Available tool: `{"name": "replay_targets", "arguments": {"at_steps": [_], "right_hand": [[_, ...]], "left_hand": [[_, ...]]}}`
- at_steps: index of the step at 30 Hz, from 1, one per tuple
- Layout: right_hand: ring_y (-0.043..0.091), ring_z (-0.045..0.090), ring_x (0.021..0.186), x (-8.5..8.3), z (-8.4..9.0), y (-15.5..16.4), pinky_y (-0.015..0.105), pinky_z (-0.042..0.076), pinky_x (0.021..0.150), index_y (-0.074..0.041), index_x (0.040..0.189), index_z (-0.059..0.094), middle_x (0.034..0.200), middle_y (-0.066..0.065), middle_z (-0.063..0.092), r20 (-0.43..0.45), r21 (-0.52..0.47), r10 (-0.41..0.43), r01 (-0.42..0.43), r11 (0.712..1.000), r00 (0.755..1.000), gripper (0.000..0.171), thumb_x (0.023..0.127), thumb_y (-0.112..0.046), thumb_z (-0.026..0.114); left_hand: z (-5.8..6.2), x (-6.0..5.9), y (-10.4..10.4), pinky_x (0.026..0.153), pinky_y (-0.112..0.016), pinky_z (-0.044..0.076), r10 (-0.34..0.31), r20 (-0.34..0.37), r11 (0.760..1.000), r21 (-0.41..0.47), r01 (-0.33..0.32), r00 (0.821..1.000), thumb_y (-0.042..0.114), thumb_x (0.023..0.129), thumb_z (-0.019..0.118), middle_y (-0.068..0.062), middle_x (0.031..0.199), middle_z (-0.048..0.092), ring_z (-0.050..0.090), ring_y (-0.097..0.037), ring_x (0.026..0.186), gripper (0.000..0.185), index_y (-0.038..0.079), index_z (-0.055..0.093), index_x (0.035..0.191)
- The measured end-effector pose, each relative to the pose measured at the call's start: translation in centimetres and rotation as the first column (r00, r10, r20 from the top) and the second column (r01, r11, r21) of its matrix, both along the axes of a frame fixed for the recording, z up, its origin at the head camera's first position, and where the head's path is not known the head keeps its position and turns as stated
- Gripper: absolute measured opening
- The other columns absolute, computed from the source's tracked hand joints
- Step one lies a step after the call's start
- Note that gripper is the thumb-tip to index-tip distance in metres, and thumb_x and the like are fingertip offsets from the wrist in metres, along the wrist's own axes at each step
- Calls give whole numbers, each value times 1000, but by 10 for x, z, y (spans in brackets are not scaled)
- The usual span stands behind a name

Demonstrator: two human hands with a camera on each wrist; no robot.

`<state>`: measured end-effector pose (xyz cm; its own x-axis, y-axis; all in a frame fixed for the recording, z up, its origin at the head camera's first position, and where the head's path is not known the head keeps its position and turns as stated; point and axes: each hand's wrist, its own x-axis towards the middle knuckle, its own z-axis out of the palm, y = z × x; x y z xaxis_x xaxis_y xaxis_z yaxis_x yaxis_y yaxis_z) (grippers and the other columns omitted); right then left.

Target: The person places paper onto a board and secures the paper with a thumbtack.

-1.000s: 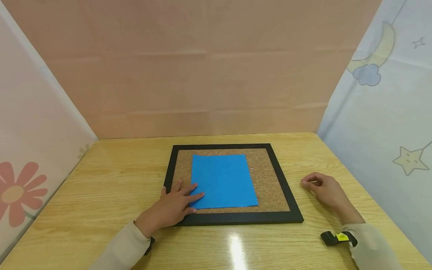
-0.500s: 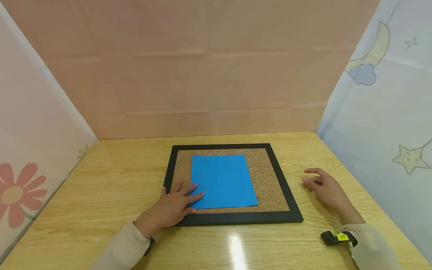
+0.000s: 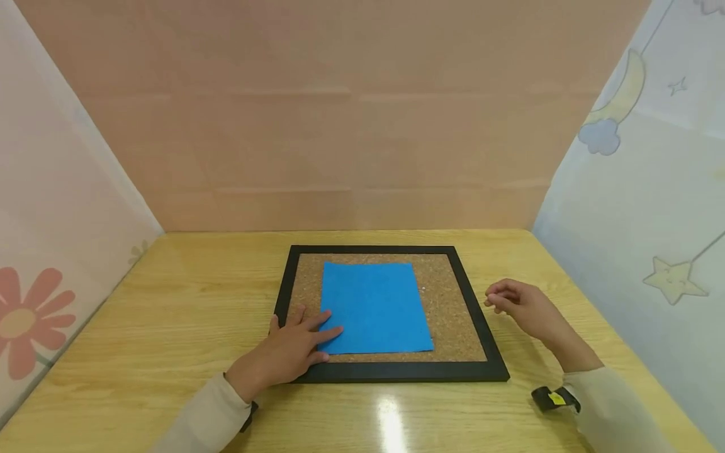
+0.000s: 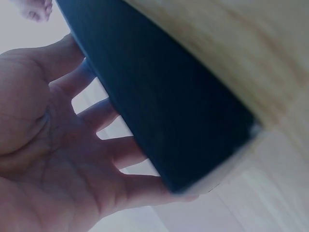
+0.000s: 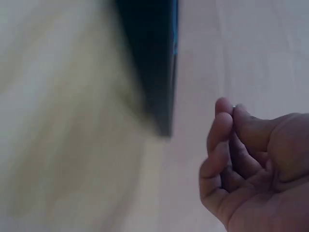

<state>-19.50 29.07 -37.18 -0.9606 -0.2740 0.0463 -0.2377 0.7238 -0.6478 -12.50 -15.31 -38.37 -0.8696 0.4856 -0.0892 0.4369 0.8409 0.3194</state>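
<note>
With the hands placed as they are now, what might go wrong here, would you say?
1. Something tiny seems pinched in the right hand, perhaps a pin; it is too small to tell. It might slip onto the table and be hard to spot.
2. The left hand presses only one corner of the blue paper, so the sheet may pivot on the corkboard.
3. A pin could prick a finger.

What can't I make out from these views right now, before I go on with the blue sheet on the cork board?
- Right hand: whether thumb and forefinger pinch anything; too small in the head view, blurred in the right wrist view.
- Blue sheet: its near left corner, hidden by the left hand.
- Cork board: the small white speck near the sheet, too small to identify.
</note>
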Motion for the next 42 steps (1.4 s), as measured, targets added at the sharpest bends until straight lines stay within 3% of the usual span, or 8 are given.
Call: {"name": "replay_targets", "arguments": {"at_steps": [4,7,12,16,24,33,42], "right_hand": [[27,64,88,-20,22,-48,35,53,76,1,115,61,106,16,70,76,-44,165,-162,986,983,23,105,-18,51],[29,60,91,-43,26,-85,38,51,77,0,113,62,109,17,67,138,-33,220,-218,975,966,21,105,-16,52],[24,54,96,-78,10,-125,34,44,78,-8,114,66,110,9,63,246,58,101,-119,991,964,23,105,-24,53],[22,51,92,-92,-5,-137,32,40,75,-10,110,69,100,5,58,301,92,-11,-18,996,954,23,103,-28,56],[22,50,89,-96,-11,-150,34,39,74,-10,102,71,97,5,57,325,66,-83,66,996,942,23,101,-29,59],[27,54,101,-99,-12,-154,37,45,82,-10,115,70,123,13,62,359,80,-152,132,988,921,27,101,-31,60],[28,54,100,-98,-14,-153,38,47,83,-8,112,70,121,15,62,359,19,-170,175,984,918,22,100,-25,61]], "left_hand": [[1,-2,0,99,-87,18,0,-2,1000,2,0,1000,35,98,61,-9,161,37,23,-53,148,51,28,51,147],[1,-3,-1,99,-87,18,-2,-3,1000,10,2,1000,34,98,61,-10,161,37,22,-53,148,50,27,51,147],[-3,-1,-2,97,-88,18,-15,11,1000,26,15,1000,33,99,60,-11,161,36,21,-55,147,51,26,50,148],[-5,3,0,97,-88,19,-15,14,999,33,15,1000,34,99,60,-10,161,36,23,-55,146,51,27,50,148],[-2,6,-1,96,-88,19,3,-3,1000,24,-3,1000,33,97,62,-9,160,38,26,-54,146,51,27,51,147],[-1,5,-1,97,-87,19,8,8,1000,23,-8,1000,35,97,62,-8,161,37,25,-53,147,52,28,51,147],[-3,3,0,98,-88,17,5,1,1000,24,-5,1000,33,97,62,-10,161,37,23,-55,147,51,27,51,147]]}}
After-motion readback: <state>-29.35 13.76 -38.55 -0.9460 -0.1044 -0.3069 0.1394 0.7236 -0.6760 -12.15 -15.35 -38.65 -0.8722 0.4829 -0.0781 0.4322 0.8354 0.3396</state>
